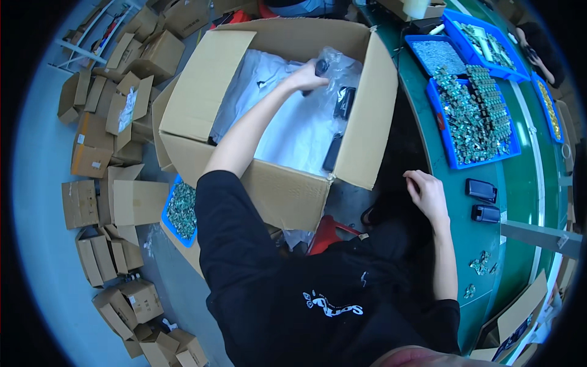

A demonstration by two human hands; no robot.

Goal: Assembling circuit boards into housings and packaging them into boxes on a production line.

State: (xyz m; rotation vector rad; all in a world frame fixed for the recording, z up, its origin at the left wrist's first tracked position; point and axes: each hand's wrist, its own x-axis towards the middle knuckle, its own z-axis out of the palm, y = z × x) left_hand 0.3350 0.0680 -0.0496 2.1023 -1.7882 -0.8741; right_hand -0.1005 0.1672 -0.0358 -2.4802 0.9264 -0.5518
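Observation:
My left hand (304, 77) reaches into a large open cardboard box (275, 189), its fingers closed round a small black plastic piece (321, 66). Crumpled clear plastic wrap (343, 67) lies right beside that hand. White sheeting (278, 137) covers most of the box's contents, and a black casing (332, 153) shows along the right inner wall. Over the edge of the green table hangs my right hand (428, 196), empty, its fingers loosely bent and apart from the thumb. Nearest to it on the table are two dark casings, a farther one (481, 190) and a nearer one (486, 213).
Blue trays stand on the table (455, 244), one of them (454, 162) heaped with small green circuit boards. A grey metal bar (541, 237) crosses its right side. Another blue tray (186, 240) sits at my left. Open cardboard boxes (92, 147) pile up along the left.

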